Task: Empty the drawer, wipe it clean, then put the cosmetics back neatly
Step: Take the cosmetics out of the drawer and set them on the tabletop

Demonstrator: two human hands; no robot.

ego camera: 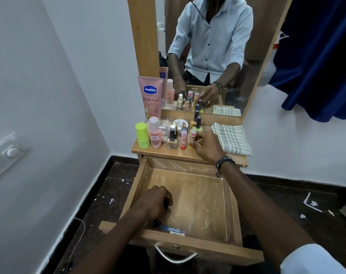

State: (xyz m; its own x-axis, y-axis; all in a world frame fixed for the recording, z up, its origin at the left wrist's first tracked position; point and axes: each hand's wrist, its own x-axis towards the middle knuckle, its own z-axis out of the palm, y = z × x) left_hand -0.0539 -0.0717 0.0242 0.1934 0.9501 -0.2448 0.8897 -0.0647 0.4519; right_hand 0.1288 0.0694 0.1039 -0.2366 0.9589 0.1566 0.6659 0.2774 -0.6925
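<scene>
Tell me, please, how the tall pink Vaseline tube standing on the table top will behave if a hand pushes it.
The Vaseline tube stands tall on a narrow base against the mirror frame, so it would probably tip rather than slide. It looks like soft plastic, likely to dent but not break. Falling forward, it could knock down the small bottles.

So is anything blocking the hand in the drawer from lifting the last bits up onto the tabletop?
Nothing visible does. The left hand is inside the open drawer, and the blue item lies beside it at the front wall. The tabletop is crowded, though, with bottles.
</scene>
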